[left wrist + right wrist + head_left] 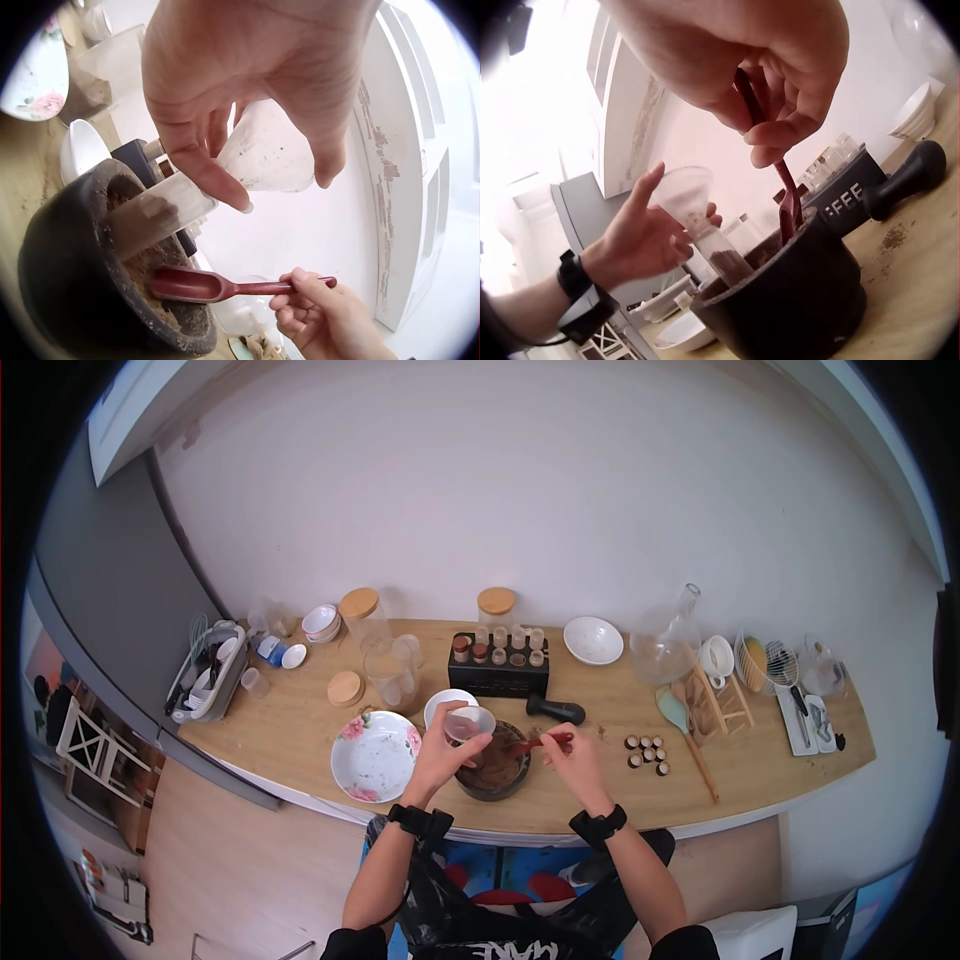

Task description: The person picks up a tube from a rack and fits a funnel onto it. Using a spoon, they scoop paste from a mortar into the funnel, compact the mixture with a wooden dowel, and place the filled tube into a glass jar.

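In the left wrist view, my left hand (247, 67) grips a clear funnel (270, 150) set in a small glass tube (161, 214) partly filled with brown powder. The tube leans into a dark mortar (67, 262) holding brown powder. My right hand (757, 67) pinches the handle of a red scoop (788, 199), its bowl at the mortar's inside wall. From the head view, the mortar (495, 793) stands near the table's front edge, between my left hand (440, 760) and right hand (578, 765).
A floral plate (375, 757) lies left of the mortar, a white bowl (450, 701) behind it. Further back stand a black rack (498, 680) with small tubes and a dark pestle (556, 709). Several small capped tubes (647, 752) and a green spatula (672, 708) lie right.
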A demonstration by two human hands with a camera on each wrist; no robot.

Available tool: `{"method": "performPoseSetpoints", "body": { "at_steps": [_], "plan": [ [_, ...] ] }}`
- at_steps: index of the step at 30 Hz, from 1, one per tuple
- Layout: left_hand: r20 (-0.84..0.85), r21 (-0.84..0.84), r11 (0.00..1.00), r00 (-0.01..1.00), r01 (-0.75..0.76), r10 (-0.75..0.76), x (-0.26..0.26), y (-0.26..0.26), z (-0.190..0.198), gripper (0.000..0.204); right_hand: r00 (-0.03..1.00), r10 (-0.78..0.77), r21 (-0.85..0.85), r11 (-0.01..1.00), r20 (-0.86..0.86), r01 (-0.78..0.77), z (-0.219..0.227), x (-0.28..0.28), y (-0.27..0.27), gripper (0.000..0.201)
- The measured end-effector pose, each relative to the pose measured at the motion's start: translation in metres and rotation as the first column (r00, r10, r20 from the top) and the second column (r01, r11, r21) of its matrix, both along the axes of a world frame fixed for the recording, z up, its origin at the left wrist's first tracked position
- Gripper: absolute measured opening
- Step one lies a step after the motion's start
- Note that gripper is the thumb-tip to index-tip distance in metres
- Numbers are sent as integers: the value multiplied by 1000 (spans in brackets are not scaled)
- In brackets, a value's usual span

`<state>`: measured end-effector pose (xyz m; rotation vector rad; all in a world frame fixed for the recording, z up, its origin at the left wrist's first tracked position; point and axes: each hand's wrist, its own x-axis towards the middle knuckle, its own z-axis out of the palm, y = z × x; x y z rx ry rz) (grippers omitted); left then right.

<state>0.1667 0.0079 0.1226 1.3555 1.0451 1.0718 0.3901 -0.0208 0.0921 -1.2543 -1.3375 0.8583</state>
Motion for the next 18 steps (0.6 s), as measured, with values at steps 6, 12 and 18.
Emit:
{"method": "performPoseSetpoints", "body": {
  "at_steps": [6,12,18],
  "plan": [
    [-12,33,999,1000,-6,6,-2,0,-3,60,1000,-7,-157,988,-29,3,-28,-14,18,15],
    [-11,65,998,1000,11,-10,-3,-3,0,67,950,129,-368,930,285,-16,-6,-2,-2,35],
    [-148,254,967,988,-5,43,-6,-6,-10,75,880,200,-205,971,431,-120,8,-48,-21,30]
  ]
}}
